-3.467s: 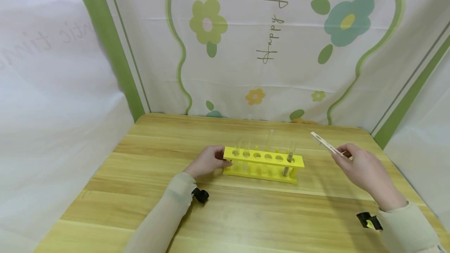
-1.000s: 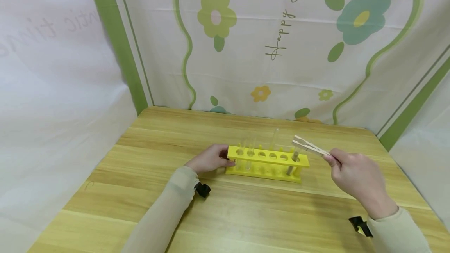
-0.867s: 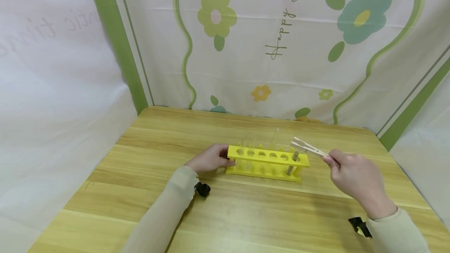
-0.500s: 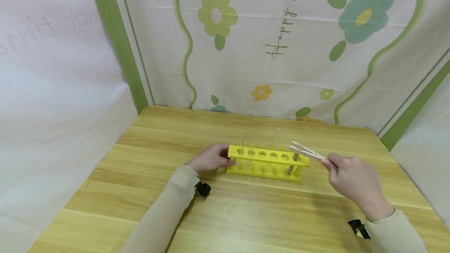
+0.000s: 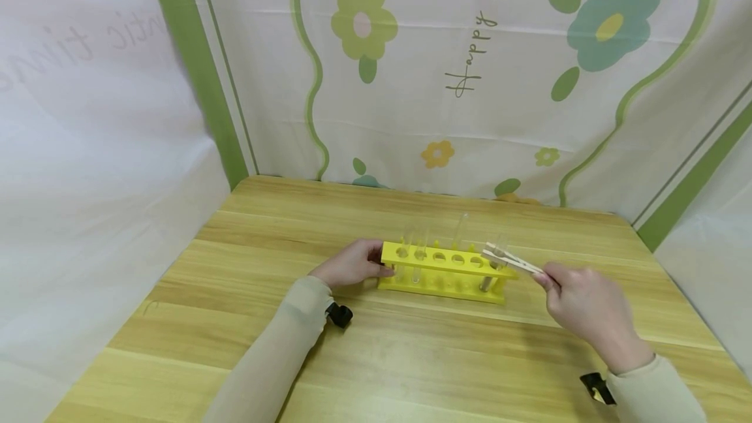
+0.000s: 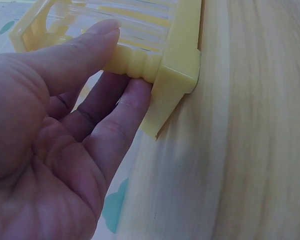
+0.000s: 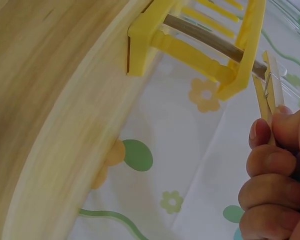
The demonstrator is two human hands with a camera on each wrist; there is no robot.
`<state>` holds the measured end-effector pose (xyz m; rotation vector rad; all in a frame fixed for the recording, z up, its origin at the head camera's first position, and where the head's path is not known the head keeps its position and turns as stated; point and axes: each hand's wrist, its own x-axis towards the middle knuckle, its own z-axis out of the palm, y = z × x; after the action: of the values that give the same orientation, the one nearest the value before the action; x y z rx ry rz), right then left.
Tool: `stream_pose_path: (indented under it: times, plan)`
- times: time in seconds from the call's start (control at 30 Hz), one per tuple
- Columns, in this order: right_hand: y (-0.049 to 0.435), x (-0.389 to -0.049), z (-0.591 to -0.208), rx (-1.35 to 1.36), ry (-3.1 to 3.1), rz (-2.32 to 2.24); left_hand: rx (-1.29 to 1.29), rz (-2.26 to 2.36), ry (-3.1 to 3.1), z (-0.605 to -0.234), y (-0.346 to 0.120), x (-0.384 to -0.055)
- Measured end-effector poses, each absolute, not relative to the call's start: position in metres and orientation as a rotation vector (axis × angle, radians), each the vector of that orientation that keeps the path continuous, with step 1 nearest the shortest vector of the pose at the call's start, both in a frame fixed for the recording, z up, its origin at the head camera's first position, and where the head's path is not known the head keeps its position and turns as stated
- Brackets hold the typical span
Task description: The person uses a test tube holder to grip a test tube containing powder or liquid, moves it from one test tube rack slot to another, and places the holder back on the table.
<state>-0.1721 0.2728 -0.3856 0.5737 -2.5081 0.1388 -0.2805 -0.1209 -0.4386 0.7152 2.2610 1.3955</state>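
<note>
A yellow test tube rack (image 5: 431,290) stands on the wooden table. My left hand (image 5: 350,264) grips its left end; in the left wrist view thumb and fingers pinch the ridged yellow end post (image 6: 135,62). My right hand (image 5: 590,309) pinches a wooden test tube clamp (image 5: 519,263) by its handle end. The clamp's tips lie at the upper part of a test tube (image 5: 485,284) with grey-brown contents, in the rack's rightmost hole. In the right wrist view the clamp (image 7: 276,92) straddles that tube just above the rack's top bar.
Two clear test tubes (image 5: 416,273) stand in the rack's left holes. Another clear tube (image 5: 461,230) rises at the rack's back row, beside short yellow pegs. A flower-printed white curtain (image 5: 388,109) hangs behind the table (image 5: 411,358) and on both sides.
My right hand has brought the clamp left from beside the rack, then lowered it onto the upper part of the rightmost tube. The left hand keeps its grip on the rack.
</note>
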Motion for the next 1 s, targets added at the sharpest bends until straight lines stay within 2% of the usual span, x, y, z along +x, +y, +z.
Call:
stream_pose_path:
  times: [1.0]
  plan:
    - [0.2718,-0.1693,-0.3939,0.516,-2.626,0.167,0.707,1.412,2.225,-0.4372,-0.1213,-0.2807]
